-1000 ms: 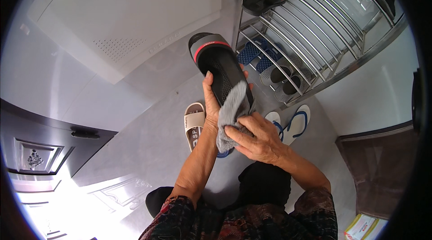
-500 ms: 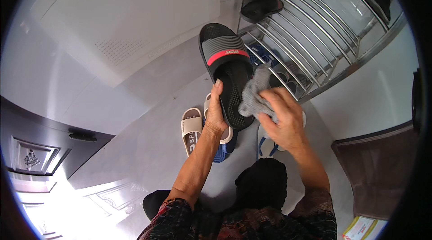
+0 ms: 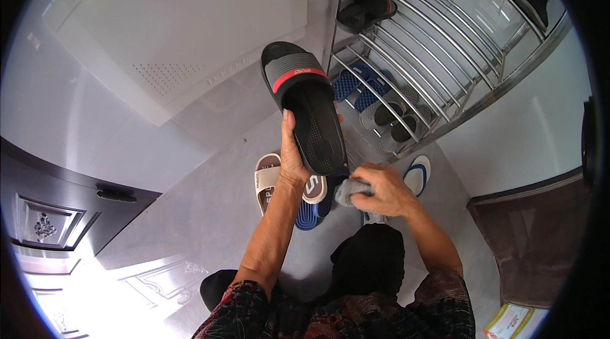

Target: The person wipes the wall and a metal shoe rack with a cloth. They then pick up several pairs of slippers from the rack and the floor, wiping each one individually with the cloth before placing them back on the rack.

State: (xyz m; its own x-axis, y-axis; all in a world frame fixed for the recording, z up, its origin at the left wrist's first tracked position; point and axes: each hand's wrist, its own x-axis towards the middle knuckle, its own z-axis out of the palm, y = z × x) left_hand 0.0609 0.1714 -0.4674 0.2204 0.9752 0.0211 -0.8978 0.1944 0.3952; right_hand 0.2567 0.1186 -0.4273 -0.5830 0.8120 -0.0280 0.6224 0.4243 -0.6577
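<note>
A black slide sandal [image 3: 311, 120] with a grey ribbed strap and a red stripe is held up in front of me, its footbed facing me. My left hand [image 3: 293, 158] grips it from beneath near the heel, thumb on the left edge and fingertips showing past the right edge. My right hand [image 3: 384, 189] is closed around a bunched grey cloth [image 3: 352, 192], just below and right of the heel, apart from the sandal. Below them on the floor lie a beige slide [image 3: 267, 177], a second beige slide partly hidden, and a blue sandal [image 3: 307, 217].
A curved metal shoe rack [image 3: 438, 62] stands at the far right, with a black slide [image 3: 366, 12] on an upper shelf and blue and grey slippers [image 3: 372, 88] lower down. A white flip-flop [image 3: 417, 176] with a blue strap lies right of my hand. Brown matting [image 3: 527, 250] lies at right.
My right hand with the cloth has moved off the sandal's footbed, down toward me. My left hand has shifted the sandal slightly left and down.
</note>
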